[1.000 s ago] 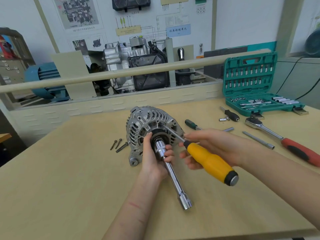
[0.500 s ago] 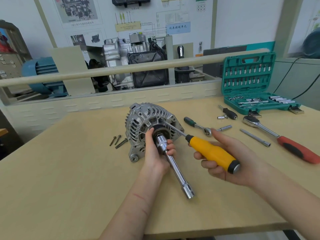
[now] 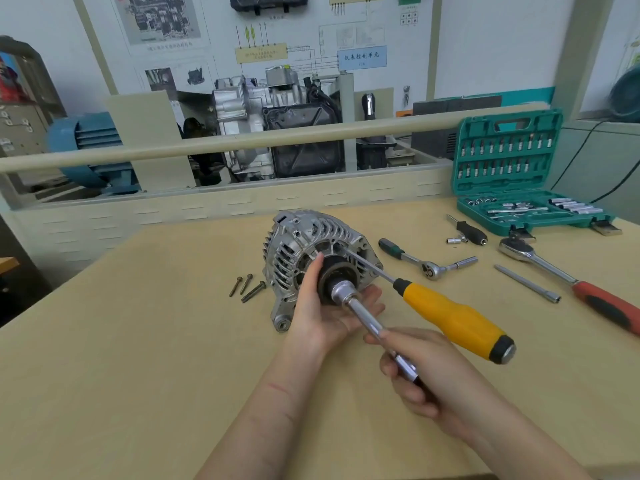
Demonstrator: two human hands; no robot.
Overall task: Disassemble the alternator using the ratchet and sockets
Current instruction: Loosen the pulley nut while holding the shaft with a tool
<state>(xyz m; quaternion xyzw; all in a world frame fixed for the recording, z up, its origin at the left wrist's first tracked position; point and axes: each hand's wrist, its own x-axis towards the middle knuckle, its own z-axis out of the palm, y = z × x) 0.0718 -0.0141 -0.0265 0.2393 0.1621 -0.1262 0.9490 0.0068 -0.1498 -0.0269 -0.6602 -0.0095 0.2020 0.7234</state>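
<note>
Gripping: right hand (image 3: 440, 379) curled round socket bar (image 3: 372, 322) – 5 o'clock of alternator (image 3: 311, 258)
Cradling: left hand (image 3: 325, 306) lay open under pulley (image 3: 334, 278)
Room: bare table (image 3: 121, 341) at 9 o'clock

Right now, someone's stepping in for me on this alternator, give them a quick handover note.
Left hand: fingers open, cupping the pulley end of the alternator.
Right hand: grips the socket bar, which sits on the pulley nut.
Yellow screwdriver: its shaft is wedged into the alternator housing, nobody holding it.
Done: three bolts lie out on the table.
Left: loosen the pulley nut, then split the housing.
</note>
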